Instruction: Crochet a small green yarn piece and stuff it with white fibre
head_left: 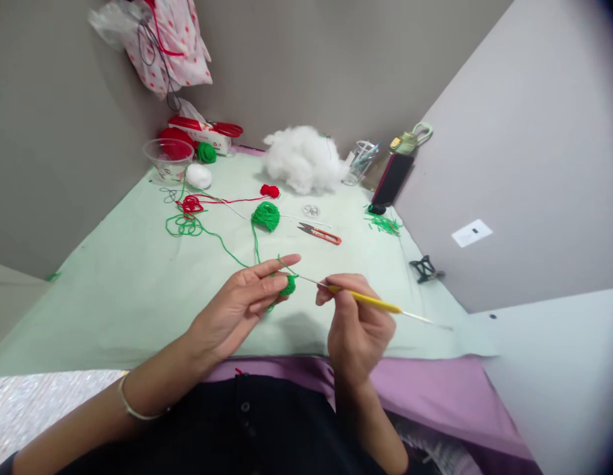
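Note:
Between the thumb and fingers of my left hand [239, 300] is a small round piece of green crochet work [288, 285]. Green yarn [286, 266] runs over its raised index finger. My right hand [358, 323] grips a crochet hook [368, 300] by its yellow handle, with the metal tip pointing left and touching the work or its yarn. The hook's other metal end sticks out to the right. Beyond my hands lies a ball of green yarn [266, 216], with a strand running down toward my left hand. Thread snips [320, 233] with an orange handle rest to its right.
White stuffing [306, 160] is heaped at the back beside a glass of pens [361, 162]. A clear plastic tub [168, 161], a tissue box [207, 135] and loose red yarn [191, 206] are at the left. A phone [392, 180] leans at the right near green yarn scraps [385, 223].

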The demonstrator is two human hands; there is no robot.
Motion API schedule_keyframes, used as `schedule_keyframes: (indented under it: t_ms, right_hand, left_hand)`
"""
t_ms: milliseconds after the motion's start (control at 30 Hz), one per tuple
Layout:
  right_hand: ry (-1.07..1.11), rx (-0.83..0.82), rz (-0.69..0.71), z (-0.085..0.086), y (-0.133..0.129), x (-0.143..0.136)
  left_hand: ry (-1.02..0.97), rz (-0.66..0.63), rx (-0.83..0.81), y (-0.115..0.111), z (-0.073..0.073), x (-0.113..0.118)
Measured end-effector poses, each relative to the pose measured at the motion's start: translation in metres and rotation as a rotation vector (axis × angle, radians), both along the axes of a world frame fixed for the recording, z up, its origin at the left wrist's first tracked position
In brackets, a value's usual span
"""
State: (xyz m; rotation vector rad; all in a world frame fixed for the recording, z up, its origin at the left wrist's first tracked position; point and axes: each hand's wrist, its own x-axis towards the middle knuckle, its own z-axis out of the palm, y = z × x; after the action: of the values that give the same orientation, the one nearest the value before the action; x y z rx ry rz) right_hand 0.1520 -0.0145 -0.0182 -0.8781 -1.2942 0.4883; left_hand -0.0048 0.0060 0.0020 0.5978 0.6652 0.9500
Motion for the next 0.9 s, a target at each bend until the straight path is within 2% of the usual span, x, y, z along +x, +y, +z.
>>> schedule_keyframes:
  t_ms: [67, 133, 233, 467, 700, 800, 900]
  right_hand:
    - [0.224, -0.101, 0.107, 0.005, 0.002, 0.001]
    - [0.345, -0.156, 0.172, 0.006, 0.004, -0.001]
    - [0.356, -0.176, 0.207, 0.002, 0.005, -0.007]
    - [0.293, -0.198, 0.317, -0.002, 0.001, -0.008]
    - [-0.037, -0.066, 0.145, 0.003, -0.003, -0.009]
    - [-0.028, -0.055, 0.129, 0.003, -0.003, -0.012]
    - [0.071, -0.065, 0.117, 0.002, -0.001, -0.011]
  left_hand:
    - [0.003, 0.032, 0.038, 0.001, 0.001, -0.003]
    - [0.03, 0.076, 0.082, 0.001, 0.002, -0.002]
    - [0.064, 0.089, 0.096, -0.001, 0.004, 0.0]
    - [0.05, 0.02, 0.101, -0.003, 0.004, -0.002]
    - [0.051, 0.012, 0.095, -0.003, 0.003, 0.0]
    - [0.055, -0.009, 0.093, -0.004, 0.003, -0.001]
    - [0.037, -0.027, 0.087, -0.003, 0.002, -0.006]
